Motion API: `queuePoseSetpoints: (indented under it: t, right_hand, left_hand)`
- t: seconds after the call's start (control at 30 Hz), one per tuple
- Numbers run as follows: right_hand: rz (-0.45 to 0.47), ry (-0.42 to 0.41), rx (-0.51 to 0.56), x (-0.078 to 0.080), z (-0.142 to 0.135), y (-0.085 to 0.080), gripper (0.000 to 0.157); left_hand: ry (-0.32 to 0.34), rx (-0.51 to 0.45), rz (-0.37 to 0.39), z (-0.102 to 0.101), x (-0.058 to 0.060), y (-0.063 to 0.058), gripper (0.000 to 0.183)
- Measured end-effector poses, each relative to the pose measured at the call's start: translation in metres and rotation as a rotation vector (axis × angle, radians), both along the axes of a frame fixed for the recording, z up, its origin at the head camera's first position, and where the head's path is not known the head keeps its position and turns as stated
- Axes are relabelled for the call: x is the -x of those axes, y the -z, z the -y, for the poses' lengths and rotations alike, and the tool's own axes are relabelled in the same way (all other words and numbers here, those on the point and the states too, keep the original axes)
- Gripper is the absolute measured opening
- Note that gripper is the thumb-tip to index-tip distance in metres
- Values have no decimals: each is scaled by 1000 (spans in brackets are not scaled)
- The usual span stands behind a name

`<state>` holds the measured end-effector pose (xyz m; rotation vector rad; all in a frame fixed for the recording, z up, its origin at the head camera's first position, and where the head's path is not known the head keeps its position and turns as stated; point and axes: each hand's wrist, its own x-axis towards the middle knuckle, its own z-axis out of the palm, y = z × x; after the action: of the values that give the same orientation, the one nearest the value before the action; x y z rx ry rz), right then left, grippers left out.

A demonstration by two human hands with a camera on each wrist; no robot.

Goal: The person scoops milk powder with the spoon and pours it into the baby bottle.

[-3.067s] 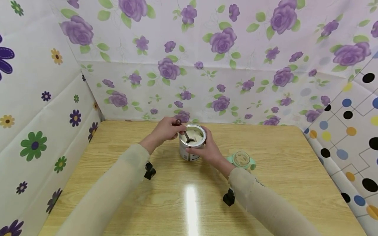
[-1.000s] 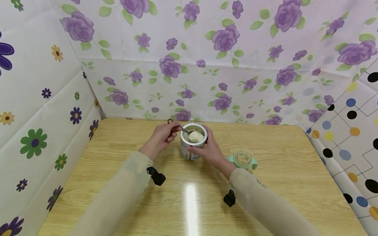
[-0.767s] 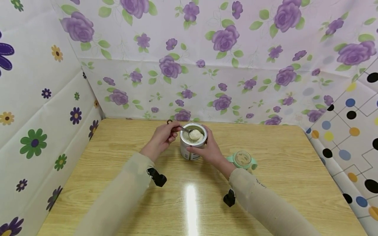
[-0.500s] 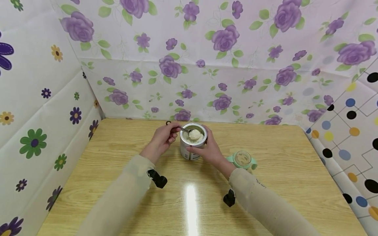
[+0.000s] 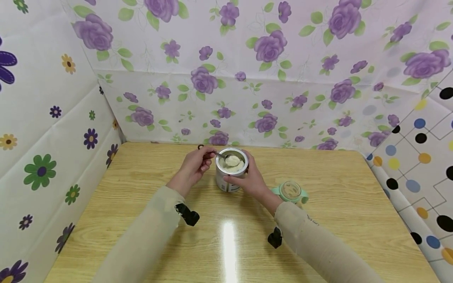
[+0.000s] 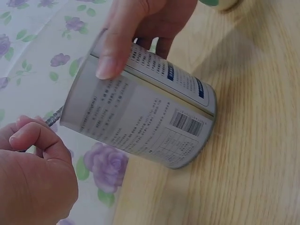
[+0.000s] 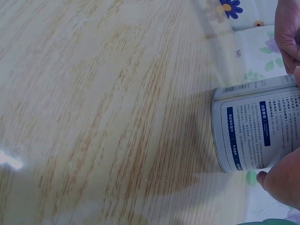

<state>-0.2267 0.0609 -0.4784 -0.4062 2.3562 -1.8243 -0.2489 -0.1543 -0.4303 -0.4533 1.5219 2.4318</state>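
A white tin with a silver rim [image 5: 226, 180] stands on the table, open at the top, with pale powder [image 5: 231, 167] inside. My right hand [image 5: 250, 179] grips its right side, thumb across the front under the rim. In my left hand [image 5: 192, 165] the dark handle of a spoon [image 5: 221, 155] is pinched, its ringed end sticking out behind the fingers. The spoon's bowl is within the tin's mouth, bearing a mound of powder. From the left wrist view, the tin's printed label [image 6: 140, 108] and barcode show, while the spoon's bowl is hidden behind the wall.
A mint-green two-handled cup [image 5: 290, 191] with a clear round top stands right of the tin, close to my right forearm. Flowered cloth [image 5: 198, 110] hangs behind the wooden table [image 5: 212, 243], with patterned cloth at both sides.
About three seconds ago the spoon stood steeply in the powder; now it lies flatter and carries a mound, which looks lower than moments ago. My left hand has turned; the right keeps its hold.
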Motion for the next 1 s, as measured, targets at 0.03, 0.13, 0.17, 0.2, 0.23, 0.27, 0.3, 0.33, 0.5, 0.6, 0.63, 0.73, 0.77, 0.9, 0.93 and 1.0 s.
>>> queuePoseSetpoints:
  t: [0.03,0.13,0.17,0.2,0.23,0.27,0.3,0.33,0.5,0.6,0.63,0.73,0.77,0.9,0.93,1.0]
  right_hand:
    - [-7,2,-3,0,0,0,108]
    - [-20,1,-12,0,0,2,107]
    - [-23,0,-13,0,0,3,107]
    - [-24,-1,-11,0,0,3,107]
    - [-25,-4,-12,0,0,3,107]
    - [-25,-4,-13,0,0,3,107]
    - [-25,-4,-13,0,0,3,107]
    - [-25,-1,-15,0,0,3,107]
    - [-26,4,-30,0,0,3,108]
    - [-31,2,-35,2,-1,4,108]
    - [-32,2,-35,2,-1,4,107]
    - [-32,2,-32,2,-1,5,107]
    - [-31,1,-30,2,-1,5,107]
    - [-20,3,-17,1,0,3,108]
    - [-16,4,-14,0,1,2,108]
    - [-6,4,-13,-2,1,-3,108]
  left_hand:
    - [4,8,-2,0,0,0,13]
    - [13,21,-1,1,1,2,12]
    - [14,20,1,1,1,2,12]
    - [15,18,1,1,1,2,12]
    - [17,18,0,1,1,2,12]
    - [17,15,0,2,1,2,12]
    - [17,15,0,2,1,2,13]
    - [15,16,1,2,1,2,13]
    - [7,26,5,2,1,5,14]
    - [-1,19,2,0,2,7,14]
    - [-3,17,2,0,2,7,14]
    - [-12,10,4,-1,3,8,17]
    - [-13,10,5,-1,3,9,18]
    - [-15,11,5,-1,2,8,19]
    - [-15,11,6,-1,2,8,19]
    - [-17,11,7,-1,2,7,19]
